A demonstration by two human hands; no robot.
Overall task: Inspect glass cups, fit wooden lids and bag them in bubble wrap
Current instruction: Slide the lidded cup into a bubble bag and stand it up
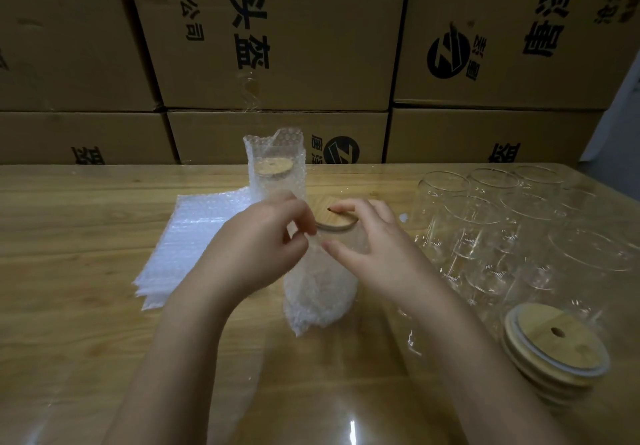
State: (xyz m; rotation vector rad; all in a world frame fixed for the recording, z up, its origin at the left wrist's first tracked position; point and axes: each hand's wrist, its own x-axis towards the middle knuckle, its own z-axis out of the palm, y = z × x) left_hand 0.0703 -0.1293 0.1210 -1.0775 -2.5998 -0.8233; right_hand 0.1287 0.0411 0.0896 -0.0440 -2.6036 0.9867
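Note:
A glass cup with a wooden lid [334, 218] stands mid-table inside a bubble wrap bag [318, 299]. My left hand [258, 240] pinches the bag's rim at the cup's left side. My right hand [370, 237] grips the rim on the right, with fingertips at the lid's edge. Behind them stands a second lidded cup in its own bubble wrap bag [275, 164]. Several bare glass cups [485, 223] stand to the right. A stack of wooden lids [554, 344] lies at the near right.
A pile of flat bubble wrap bags [194, 240] lies to the left on the wooden table [69, 271]. Stacked cardboard boxes [277, 46] form a wall along the table's far edge.

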